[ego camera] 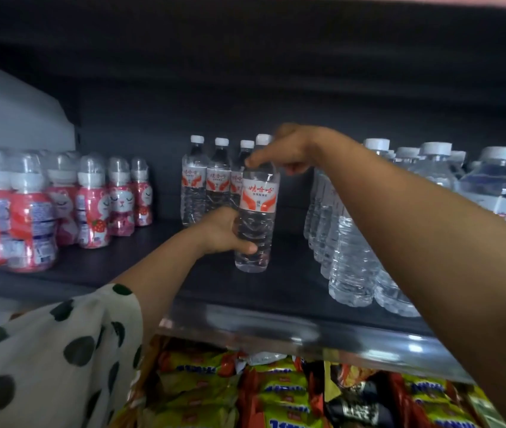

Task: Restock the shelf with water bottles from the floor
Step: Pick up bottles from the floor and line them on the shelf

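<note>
Bottle: water bottle (256, 211) upright on dark shelf (245, 332), near three matching bottles (214, 180).
Left hand (224, 231): wrapped around its lower body.
Right hand (288, 151): fingers pinching its neck.

Reaching forward and up with both arms, forearms bare. Wrapping the left hand (224, 231) around the lower body of a water bottle (256, 211), fingers curling across its front, thumb hidden behind. Wearing a loose white sleeve (57, 350) with dark dots on the left upper arm, ending near the elbow. Stretching the right arm in from the lower right, crossing diagonally toward the centre. Bending the right hand (288, 152) down at the wrist over the bottle's top, extended finger touching its shoulder, remaining fingers curling under the palm.
</note>
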Demonstrator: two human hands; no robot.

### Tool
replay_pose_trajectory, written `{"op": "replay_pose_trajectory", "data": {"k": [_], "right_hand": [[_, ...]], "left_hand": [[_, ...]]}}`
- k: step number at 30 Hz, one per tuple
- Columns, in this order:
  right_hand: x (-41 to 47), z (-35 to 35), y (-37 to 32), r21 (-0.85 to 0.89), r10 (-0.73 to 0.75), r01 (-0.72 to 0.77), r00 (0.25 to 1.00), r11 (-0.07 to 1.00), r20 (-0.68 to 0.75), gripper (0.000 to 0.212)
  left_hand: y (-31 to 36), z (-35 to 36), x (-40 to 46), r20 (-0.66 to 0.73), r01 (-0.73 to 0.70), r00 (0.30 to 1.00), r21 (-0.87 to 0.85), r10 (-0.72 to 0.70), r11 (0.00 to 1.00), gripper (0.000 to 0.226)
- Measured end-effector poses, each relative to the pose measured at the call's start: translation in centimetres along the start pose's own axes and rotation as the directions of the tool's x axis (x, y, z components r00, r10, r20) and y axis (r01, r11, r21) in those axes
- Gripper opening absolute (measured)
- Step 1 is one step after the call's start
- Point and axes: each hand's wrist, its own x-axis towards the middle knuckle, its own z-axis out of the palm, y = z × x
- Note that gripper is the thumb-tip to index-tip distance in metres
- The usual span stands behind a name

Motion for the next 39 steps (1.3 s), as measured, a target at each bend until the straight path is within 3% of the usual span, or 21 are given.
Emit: {"op": "replay_pose_trajectory", "data": {"k": [5, 14, 21, 23, 25, 29, 36, 39], "right_hand": [[-0.1, 0.9, 0.1, 0.170, 0.064, -0.080, 0.993, 0.982, 0.096, 0.035], [2.6, 1.5, 0.6, 0.155, 0.201, -0.215, 0.974, 0.964, 0.106, 0.028], [7.1, 2.8, 2.3, 0.134, 0.266, -0.263, 0.964, 0.956, -0.007, 0.043], [8.4, 3.2, 2.8, 0.119, 0.282, -0.277, 0.959, 0.953, -0.027, 0.059], [9.8, 3.6, 3.3, 0.129, 0.302, -0.296, 0.953, 0.946, -0.030, 0.066], [11.9, 4.0, 4.2, 0.156, 0.311, -0.298, 0.949, 0.942, -0.060, 0.059], [14.5, 4.3, 5.9, 0.173, 0.303, -0.287, 0.950, 0.942, -0.071, 0.072], [14.6, 4.3, 5.7, 0.168, 0.311, -0.301, 0.949, 0.939, -0.039, 0.067]], "left_hand": [[-0.3, 0.5, -0.1, 0.006, 0.035, 0.999, 0.115, -0.036, 0.993, 0.034], [-0.9, 0.8, 4.1, -0.030, 0.099, 0.995, 0.235, -0.095, 0.967, 0.050], [-1.3, 0.9, 8.4, -0.127, 0.100, 0.990, 0.310, -0.063, 0.945, 0.022], [-1.6, 0.8, 9.3, -0.122, 0.102, 0.990, 0.330, -0.064, 0.938, 0.015], [-2.1, 0.6, 10.2, -0.151, 0.124, 0.986, 0.335, -0.077, 0.934, 0.018], [-3.2, -0.1, 11.6, -0.276, 0.239, 0.951, 0.375, -0.138, 0.895, 0.040], [-3.4, 0.2, 12.9, -0.263, 0.244, 0.955, 0.419, -0.140, 0.875, 0.042], [-3.3, 0.5, 13.0, -0.284, 0.251, 0.949, 0.416, -0.137, 0.874, 0.039]]}}
